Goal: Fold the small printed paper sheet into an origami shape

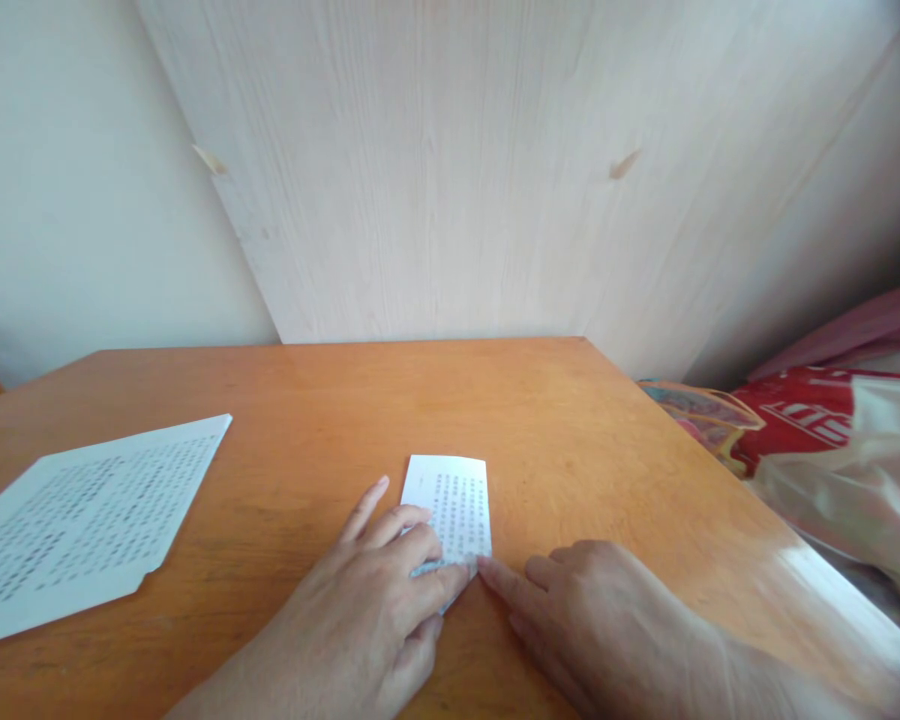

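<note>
Orange-brown wood tbl (585,430): my spread L hand (379,590) prob. steadies white rectangular printed paper (457,505); R hand (592,605), index extended at corner, pinch unclear.

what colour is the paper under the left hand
The paper is white with rows of dark print, clearest in the head view.

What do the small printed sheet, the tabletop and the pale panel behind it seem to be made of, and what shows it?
Small printed sheet: most likely matte paper; thin, white, with rows of dark print.
Tabletop: probably varnished wood or veneer; orange-brown, with glare near its right edge.
Pale panel: wood or wood-look laminate, dull; fine vertical grain shows, but cannot settle which.
</note>
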### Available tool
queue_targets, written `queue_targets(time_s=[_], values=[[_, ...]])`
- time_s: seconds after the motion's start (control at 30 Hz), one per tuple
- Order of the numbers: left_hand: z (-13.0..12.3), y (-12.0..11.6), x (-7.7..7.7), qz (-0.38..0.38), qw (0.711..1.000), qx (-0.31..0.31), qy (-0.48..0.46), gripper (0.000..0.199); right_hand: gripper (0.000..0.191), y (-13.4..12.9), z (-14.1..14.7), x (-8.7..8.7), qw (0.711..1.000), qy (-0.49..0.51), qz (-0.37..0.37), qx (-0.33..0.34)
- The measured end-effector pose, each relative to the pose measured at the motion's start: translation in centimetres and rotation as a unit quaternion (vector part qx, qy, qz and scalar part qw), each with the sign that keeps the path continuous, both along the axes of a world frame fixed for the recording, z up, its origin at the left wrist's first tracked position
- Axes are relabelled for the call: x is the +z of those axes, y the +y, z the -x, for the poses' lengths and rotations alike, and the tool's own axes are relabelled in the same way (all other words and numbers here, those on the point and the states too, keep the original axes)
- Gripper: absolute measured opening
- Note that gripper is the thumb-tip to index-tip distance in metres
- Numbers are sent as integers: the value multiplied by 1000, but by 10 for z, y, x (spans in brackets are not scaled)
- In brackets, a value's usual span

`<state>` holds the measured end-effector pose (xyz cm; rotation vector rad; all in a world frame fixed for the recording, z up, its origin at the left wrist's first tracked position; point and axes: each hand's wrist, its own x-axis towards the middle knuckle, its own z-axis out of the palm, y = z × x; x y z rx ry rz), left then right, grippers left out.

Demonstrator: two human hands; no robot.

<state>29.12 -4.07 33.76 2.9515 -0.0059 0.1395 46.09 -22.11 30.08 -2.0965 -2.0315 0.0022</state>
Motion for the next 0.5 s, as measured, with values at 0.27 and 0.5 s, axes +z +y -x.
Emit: queue_targets(time_s=[0.27, 0.5], values=[[2, 0, -1, 19, 1000, 3, 4, 43, 44, 1, -1, -3, 1000, -9, 4, 0], [-1, 4, 2, 30, 999, 8, 25, 39, 39, 0, 0, -6, 1000, 25, -5, -5]])
